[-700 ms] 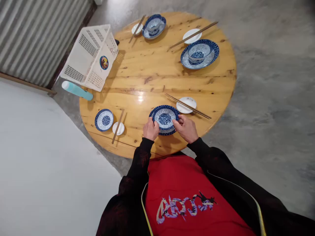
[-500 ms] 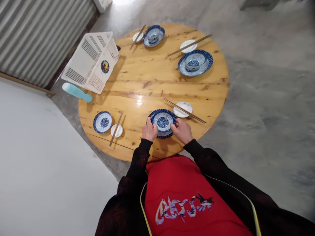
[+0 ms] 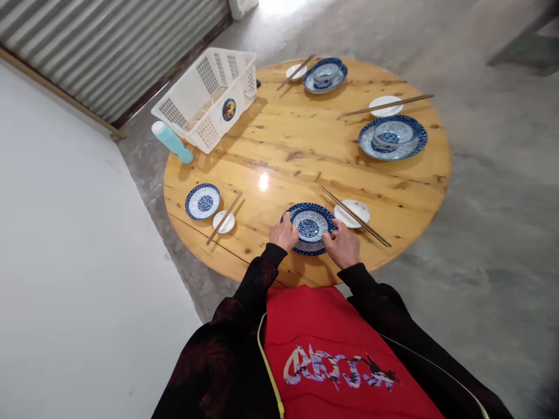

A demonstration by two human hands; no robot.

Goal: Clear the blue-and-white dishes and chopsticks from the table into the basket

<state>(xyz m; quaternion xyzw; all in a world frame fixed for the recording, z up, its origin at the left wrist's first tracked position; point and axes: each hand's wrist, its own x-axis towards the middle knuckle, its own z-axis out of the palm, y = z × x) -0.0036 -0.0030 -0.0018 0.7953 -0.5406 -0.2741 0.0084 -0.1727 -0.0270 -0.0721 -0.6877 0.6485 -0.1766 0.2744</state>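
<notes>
In front of me, near the table's near edge, is a blue-and-white patterned plate (image 3: 310, 226). A second blue rim shows below its near side; whether that is another dish under it, I cannot tell. My left hand (image 3: 283, 233) is closed on the plate's left rim. On the right rim, my right hand (image 3: 343, 243) grips with bent fingers. Just beyond the right hand lies a small white dish (image 3: 346, 219) with a pair of chopsticks (image 3: 371, 228) across it.
The round wooden table (image 3: 279, 169) also holds a small patterned plate (image 3: 202, 202), a white dish (image 3: 224, 222) with chopsticks, and two far settings with bowls (image 3: 395, 135) on plates. At the back left stand a white plastic basket (image 3: 209, 131) and a light-blue bottle (image 3: 174, 144).
The camera view has shifted, so the table and its dishes appear farther right. Both hands stay on the plate's rim, with the right fingers bent slightly differently.
</notes>
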